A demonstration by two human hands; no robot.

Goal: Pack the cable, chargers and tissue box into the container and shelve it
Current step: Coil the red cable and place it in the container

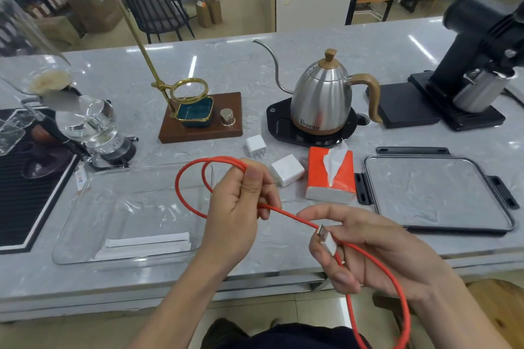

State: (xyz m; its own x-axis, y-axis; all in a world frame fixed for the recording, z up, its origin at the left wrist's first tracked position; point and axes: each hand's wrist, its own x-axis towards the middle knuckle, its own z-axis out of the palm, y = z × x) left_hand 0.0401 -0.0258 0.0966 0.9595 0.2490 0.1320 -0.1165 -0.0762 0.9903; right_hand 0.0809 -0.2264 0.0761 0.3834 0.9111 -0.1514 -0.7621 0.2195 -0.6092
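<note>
I hold a red cable point(286, 214) in both hands above the counter's front edge. My left hand point(238, 212) pinches two coiled loops of it. My right hand point(377, 252) grips the cable near its white USB plug point(326, 239), and a long loop hangs down past the counter. A clear glass container point(85, 224) lies at the left with white paper in it. Its lid point(436, 193) lies at the right. Two white chargers, a small one point(256, 145) and a larger one point(287, 169), rest behind my left hand. An orange tissue box point(330, 178) stands beside them.
A steel gooseneck kettle point(323, 96) on its black base stands behind the tissue box. A brass pour-over stand on a wooden base point(198, 122) is at the centre back, a glass siphon point(90, 127) at the left, a black grinder point(476, 71) at the right.
</note>
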